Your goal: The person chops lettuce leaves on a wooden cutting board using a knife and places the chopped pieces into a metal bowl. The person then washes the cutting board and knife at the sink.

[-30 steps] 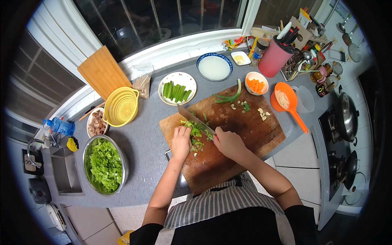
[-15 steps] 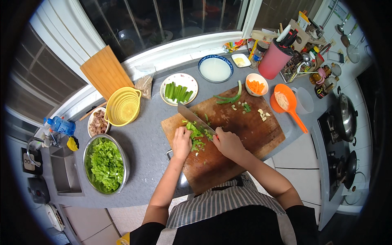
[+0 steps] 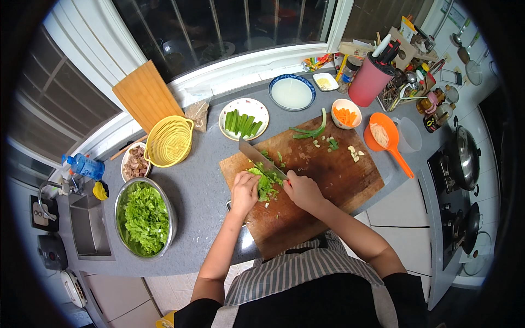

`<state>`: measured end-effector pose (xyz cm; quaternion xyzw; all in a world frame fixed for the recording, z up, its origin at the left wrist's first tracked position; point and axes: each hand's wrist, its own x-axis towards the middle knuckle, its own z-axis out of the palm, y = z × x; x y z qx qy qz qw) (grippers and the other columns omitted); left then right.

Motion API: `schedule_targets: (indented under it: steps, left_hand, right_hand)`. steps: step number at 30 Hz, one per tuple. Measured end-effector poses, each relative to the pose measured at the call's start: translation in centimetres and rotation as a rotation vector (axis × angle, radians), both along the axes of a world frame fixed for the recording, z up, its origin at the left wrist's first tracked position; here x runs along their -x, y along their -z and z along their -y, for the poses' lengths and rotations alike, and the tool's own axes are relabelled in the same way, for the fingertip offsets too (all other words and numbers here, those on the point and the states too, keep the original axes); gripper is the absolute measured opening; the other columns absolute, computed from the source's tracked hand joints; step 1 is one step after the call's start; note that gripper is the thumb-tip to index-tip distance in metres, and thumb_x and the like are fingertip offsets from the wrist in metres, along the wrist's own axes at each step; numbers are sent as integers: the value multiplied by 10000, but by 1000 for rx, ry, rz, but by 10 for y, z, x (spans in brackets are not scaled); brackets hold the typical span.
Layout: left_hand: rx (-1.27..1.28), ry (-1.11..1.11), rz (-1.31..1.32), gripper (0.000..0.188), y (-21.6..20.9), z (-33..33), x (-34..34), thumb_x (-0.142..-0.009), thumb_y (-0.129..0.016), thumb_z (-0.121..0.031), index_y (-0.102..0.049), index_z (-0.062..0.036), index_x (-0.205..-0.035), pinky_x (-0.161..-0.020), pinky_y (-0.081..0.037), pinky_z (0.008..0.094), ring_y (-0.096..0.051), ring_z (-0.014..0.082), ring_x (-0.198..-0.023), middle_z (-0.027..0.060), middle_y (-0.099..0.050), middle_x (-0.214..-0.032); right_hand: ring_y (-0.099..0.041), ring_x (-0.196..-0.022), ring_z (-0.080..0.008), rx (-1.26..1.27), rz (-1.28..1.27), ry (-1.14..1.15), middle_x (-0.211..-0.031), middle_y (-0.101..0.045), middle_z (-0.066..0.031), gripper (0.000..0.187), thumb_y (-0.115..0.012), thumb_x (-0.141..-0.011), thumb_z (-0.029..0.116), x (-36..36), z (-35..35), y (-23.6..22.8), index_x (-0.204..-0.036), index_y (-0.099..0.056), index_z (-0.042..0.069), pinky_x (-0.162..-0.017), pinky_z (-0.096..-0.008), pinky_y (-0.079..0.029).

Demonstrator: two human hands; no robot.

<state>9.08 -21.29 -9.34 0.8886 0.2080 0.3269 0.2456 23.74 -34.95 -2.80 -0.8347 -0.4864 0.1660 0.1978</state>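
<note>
My right hand [image 3: 303,191] grips the handle of a cleaver [image 3: 260,157], whose broad blade slants up to the left across a wooden cutting board [image 3: 322,180]. Curled fingers of my left hand [image 3: 244,191] press on green lettuce leaves [image 3: 266,185] right beside the blade. Cut bits of the leaves lie scattered under and around the cleaver. Farther back on the board rest a scallion stalk [image 3: 309,132], a few chopped scallion pieces [image 3: 333,143] and peeled garlic cloves [image 3: 355,153].
A steel bowl of cut lettuce [image 3: 145,218], yellow basket [image 3: 169,141], bowl of meat [image 3: 134,163] and sink [image 3: 92,227] lie left. Behind are a plate of green pieces [image 3: 243,123] and a blue-rimmed dish [image 3: 292,92]. Rightward stand a carrot bowl [image 3: 345,115], orange strainer [image 3: 381,134], knife block [image 3: 371,82].
The whole view has shifted slightly to the right. Both hands keep their places at the leaves, the cleaver has moved only a little, and the cut greens beside it look more spread out.
</note>
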Motion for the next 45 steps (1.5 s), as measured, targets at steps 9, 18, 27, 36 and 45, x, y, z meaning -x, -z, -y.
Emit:
schedule_targets:
  steps: [9,18,27,36,45]
  left_hand:
    - [12,-99,78,91,13,-2,-8,-708,-659,39,-622,-13,-772,-717,-483,364,-579,307,-810,118,-598,-838]
    - [-86,-93,81,92,11,3,-1,-717,-663,18,-643,-19,-798,-751,-488,362,-570,290,-851,98,-606,-857]
    - [-20,-117,86,122,14,7,-3,-696,-671,36,-619,-25,-788,-749,-491,365,-591,298,-841,108,-620,-851]
    - [33,-151,138,126,12,8,2,-711,-617,42,-626,-25,-818,-744,-488,363,-588,302,-827,113,-606,-868]
    - [-16,-136,125,145,18,9,1,-692,-617,48,-591,-30,-812,-724,-495,370,-594,301,-819,118,-607,-873]
  right_hand:
    - [-650,-630,-363,166,166,-39,-635,-622,-173,162,-545,-852,191,15,0,1,-826,-469,50,-562,-484,-526]
    - [-605,-610,-409,-19,50,-19,-624,-599,-191,168,-539,-876,206,9,-7,9,-873,-459,59,-553,-515,-487]
    - [-649,-657,-389,116,65,-69,-641,-622,-192,176,-525,-869,208,15,1,-4,-839,-479,41,-589,-502,-528]
    - [-603,-602,-412,-57,29,-16,-615,-599,-186,184,-543,-875,226,15,-9,16,-854,-466,61,-553,-523,-483]
    - [-621,-620,-403,81,51,-106,-650,-613,-192,172,-523,-877,211,16,9,-8,-843,-479,48,-565,-505,-509]
